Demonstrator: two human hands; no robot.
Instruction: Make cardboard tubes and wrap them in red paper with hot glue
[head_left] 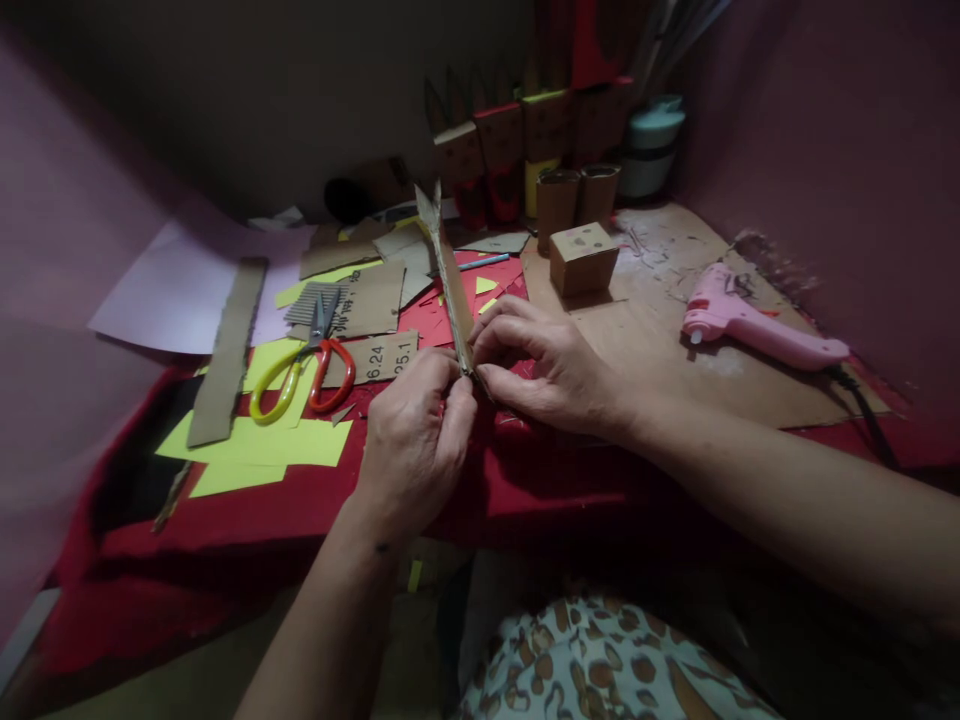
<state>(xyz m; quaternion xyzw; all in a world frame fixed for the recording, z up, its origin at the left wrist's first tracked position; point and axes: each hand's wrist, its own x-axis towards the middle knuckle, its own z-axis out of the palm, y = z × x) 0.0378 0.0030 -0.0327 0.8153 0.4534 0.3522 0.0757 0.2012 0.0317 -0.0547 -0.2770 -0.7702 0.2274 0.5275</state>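
Note:
Between my hands a long, narrow strip of cardboard (451, 285) stands tilted away from me, its far end split into two flaps. My left hand (417, 430) pinches the near end of the strip between thumb and fingers. On the other side, my right hand (540, 360) has its thumb and fingertips closed on the same near end. Red paper (429, 320) with small scraps lies beneath the strip. Left of my left hand are scissors (311, 360) with one yellow and one red handle, resting on cardboard and yellow paper pieces.
A pink glue gun (757, 320) lies on a cardboard sheet (660, 360) at right. Nearby stand a small cardboard box (583, 260) and two cardboard tubes (557, 212). Cardboard figures (499, 150) and a teal-lidded container (651, 145) stand behind. Yellow paper (259, 445) and a cardboard strip (229, 350) lie left.

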